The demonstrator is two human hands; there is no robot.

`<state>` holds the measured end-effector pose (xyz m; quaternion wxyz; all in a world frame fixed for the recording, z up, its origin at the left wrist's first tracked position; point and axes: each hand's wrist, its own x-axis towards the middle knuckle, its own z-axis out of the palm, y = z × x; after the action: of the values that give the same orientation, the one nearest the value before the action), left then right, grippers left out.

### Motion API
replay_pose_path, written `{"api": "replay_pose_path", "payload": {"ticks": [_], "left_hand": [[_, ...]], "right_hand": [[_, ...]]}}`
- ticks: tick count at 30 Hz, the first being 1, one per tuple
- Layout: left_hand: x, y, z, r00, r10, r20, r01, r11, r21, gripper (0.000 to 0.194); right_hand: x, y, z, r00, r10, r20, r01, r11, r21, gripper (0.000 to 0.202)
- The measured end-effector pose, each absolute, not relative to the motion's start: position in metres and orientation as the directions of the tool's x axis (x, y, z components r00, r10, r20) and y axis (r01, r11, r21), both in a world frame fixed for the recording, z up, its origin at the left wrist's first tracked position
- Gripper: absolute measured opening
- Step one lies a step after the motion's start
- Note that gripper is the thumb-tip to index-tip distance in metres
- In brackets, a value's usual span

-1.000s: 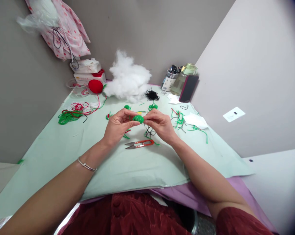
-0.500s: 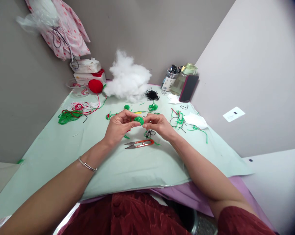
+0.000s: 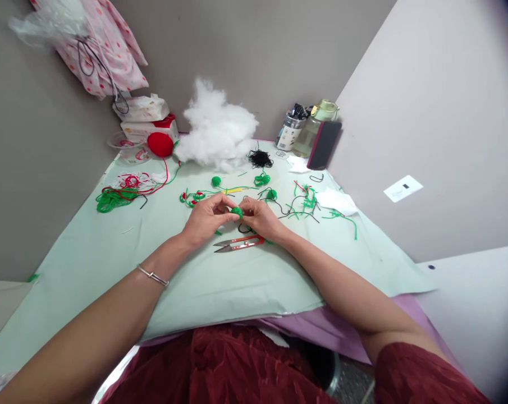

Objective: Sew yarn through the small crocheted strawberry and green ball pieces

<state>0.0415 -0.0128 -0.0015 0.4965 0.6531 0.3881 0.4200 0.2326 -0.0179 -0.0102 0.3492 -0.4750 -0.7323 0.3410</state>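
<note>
Two hands meet over the pale green counter (image 3: 89, 264), and the red snips (image 3: 241, 243) lying just below them work as my landmark. Way off to the left of the snips sits a tangle of green yarn (image 3: 110, 199), and further back on that side a red yarn ball (image 3: 160, 144). Closer in, just up-left of the snips, the left hand (image 3: 205, 220) has its fingers (image 3: 225, 203) pinched on a small green crochet piece (image 3: 237, 212). That piece sits right above the snips, held between both hands, off the counter. Straight behind the snips, far back, is a pile of white stuffing (image 3: 218, 132). Up-right of the snips, the right hand (image 3: 260, 219) grips the same crochet piece with its fingertips. Further right lie loose green scraps (image 3: 306, 203).
</note>
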Motion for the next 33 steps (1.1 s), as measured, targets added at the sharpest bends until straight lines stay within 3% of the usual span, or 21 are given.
{"api": "replay_pose_path", "payload": {"ticks": [7, 33], "left_hand": [[0.039, -0.006, -0.014, 0.383, 0.912, 0.148, 0.104, -0.202, 0.974, 0.023], [0.043, -0.006, -0.018, 0.408, 0.902, 0.138, 0.099, -0.195, 0.976, 0.021]], "right_hand": [[0.232, -0.016, -0.013, -0.313, 0.941, 0.129, 0.601, 0.301, -0.741, 0.018], [0.235, -0.015, -0.012, -0.326, 0.944, 0.055, 0.627, 0.260, -0.734, 0.010]]}}
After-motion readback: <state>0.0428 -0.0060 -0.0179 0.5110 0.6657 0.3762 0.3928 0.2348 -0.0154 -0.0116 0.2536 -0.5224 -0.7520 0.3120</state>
